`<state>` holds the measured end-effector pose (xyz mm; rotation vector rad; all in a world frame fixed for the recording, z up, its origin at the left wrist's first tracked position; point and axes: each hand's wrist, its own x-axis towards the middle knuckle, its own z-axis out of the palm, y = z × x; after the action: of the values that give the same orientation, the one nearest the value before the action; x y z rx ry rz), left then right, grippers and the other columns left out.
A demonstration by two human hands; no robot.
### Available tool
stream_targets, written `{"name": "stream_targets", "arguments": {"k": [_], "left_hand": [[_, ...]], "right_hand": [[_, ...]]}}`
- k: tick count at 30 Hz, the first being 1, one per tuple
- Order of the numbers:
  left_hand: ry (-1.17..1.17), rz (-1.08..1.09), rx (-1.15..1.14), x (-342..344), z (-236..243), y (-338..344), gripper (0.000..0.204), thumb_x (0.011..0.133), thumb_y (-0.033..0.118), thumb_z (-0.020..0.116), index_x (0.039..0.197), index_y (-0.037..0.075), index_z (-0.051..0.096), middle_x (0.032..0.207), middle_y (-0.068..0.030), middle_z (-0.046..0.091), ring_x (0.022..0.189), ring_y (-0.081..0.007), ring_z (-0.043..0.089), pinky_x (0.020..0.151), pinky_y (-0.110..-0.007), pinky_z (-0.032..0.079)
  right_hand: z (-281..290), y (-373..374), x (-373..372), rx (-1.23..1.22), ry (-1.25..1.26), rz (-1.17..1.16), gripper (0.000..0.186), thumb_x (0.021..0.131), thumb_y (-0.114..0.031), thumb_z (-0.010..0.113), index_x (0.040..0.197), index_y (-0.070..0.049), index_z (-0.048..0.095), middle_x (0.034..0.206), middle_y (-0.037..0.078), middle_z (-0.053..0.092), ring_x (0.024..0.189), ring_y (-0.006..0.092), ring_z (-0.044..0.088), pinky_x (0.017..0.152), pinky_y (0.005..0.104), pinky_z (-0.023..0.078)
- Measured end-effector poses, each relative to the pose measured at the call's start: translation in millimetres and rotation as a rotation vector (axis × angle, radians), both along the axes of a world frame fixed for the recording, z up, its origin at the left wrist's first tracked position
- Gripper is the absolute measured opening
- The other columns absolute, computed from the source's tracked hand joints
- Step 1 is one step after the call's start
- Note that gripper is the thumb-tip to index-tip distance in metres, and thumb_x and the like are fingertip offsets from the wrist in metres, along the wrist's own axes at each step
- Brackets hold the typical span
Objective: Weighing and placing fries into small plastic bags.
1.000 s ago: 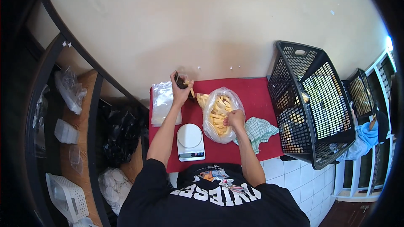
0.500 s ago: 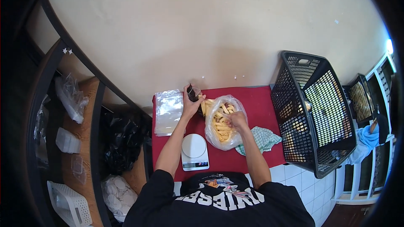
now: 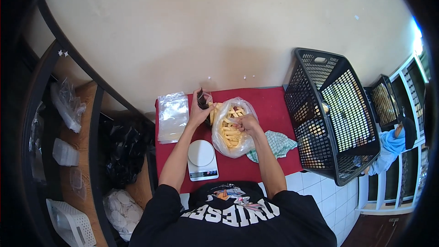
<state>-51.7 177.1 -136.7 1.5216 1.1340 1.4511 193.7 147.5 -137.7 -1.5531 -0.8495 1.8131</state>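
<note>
My left hand (image 3: pixel 197 114) grips a pouch (image 3: pixel 201 99) with a dark side and a clear side, held upright at the far part of the red-covered table. Some potato fries (image 3: pixel 213 111) show at its right side. Right beside it lies a wide-mouthed clear plastic bag (image 3: pixel 235 152) full of pale yellow fries (image 3: pixel 229 132). Over the bag's right part, my right hand (image 3: pixel 249 123) has its fingers closed among the fries; what exactly they pinch is partly hidden, but fries are at the fingertips. A white kitchen scale (image 3: pixel 201 153) stands nearer to me, touched by neither hand.
Flat clear bags (image 3: pixel 173 119) lie stacked at the table's left. A green checked cloth (image 3: pixel 276 145) is right of the fries. A big black plastic crate (image 3: pixel 315 123) stands at the right. Shelves (image 3: pixel 91 155) with containers and bags run along the left.
The whole view has shifted slightly, moving things left and up. My right hand has drawn back a little from deep among the fries. My left hand keeps hold of the pouch.
</note>
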Motion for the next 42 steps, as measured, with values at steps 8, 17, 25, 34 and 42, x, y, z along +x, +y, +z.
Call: {"name": "stream_targets", "arguments": {"k": [8,17,25,34,42], "left_hand": [[-0.137,-0.044,-0.059,-10,6,-9,0.078,0.082,0.008,0.086,0.143,0.008,0.038,0.117,-0.0067,0.059,0.105,-0.0167,0.062,0.095,-0.034,0.052],[0.060,-0.009,0.034,14,18,-30,0.071,0.079,0.011,0.087,0.134,0.008,0.042,0.101,-0.0042,0.059,0.093,-0.0152,0.059,0.086,-0.032,0.051],[0.048,0.030,0.012,17,8,-38,0.073,0.078,0.007,0.088,0.135,0.008,0.042,0.108,-0.0045,0.058,0.097,-0.0155,0.058,0.088,-0.032,0.051],[0.029,0.045,0.023,16,20,-46,0.075,0.077,0.007,0.088,0.135,0.007,0.041,0.104,-0.0035,0.057,0.095,-0.0143,0.058,0.086,-0.031,0.051],[0.041,0.298,0.128,34,5,-57,0.074,0.078,0.006,0.086,0.137,0.005,0.041,0.111,-0.0088,0.058,0.101,-0.0204,0.059,0.090,-0.037,0.050]], "right_hand": [[13,3,69,-0.090,-0.016,0.160,0.015,0.100,0.003,0.057,0.106,0.015,0.065,0.081,0.019,0.066,0.053,0.0112,0.049,0.040,0.0232,0.034],[50,7,56,0.029,-0.444,0.499,0.012,0.095,0.003,0.063,0.102,0.005,0.072,0.073,0.010,0.067,0.050,0.0100,0.051,0.040,0.0255,0.037],[35,36,28,0.008,-0.339,0.710,0.015,0.097,0.002,0.060,0.103,0.005,0.073,0.075,0.009,0.067,0.050,0.0090,0.045,0.041,0.0247,0.034],[14,21,68,-0.187,-0.064,0.572,0.015,0.101,-0.003,0.061,0.107,0.006,0.072,0.078,0.009,0.065,0.050,0.0045,0.041,0.039,0.0192,0.027],[59,-2,21,0.049,-0.354,0.512,0.016,0.095,0.000,0.060,0.102,0.006,0.072,0.072,0.007,0.064,0.049,0.0083,0.046,0.039,0.0264,0.033]]}}
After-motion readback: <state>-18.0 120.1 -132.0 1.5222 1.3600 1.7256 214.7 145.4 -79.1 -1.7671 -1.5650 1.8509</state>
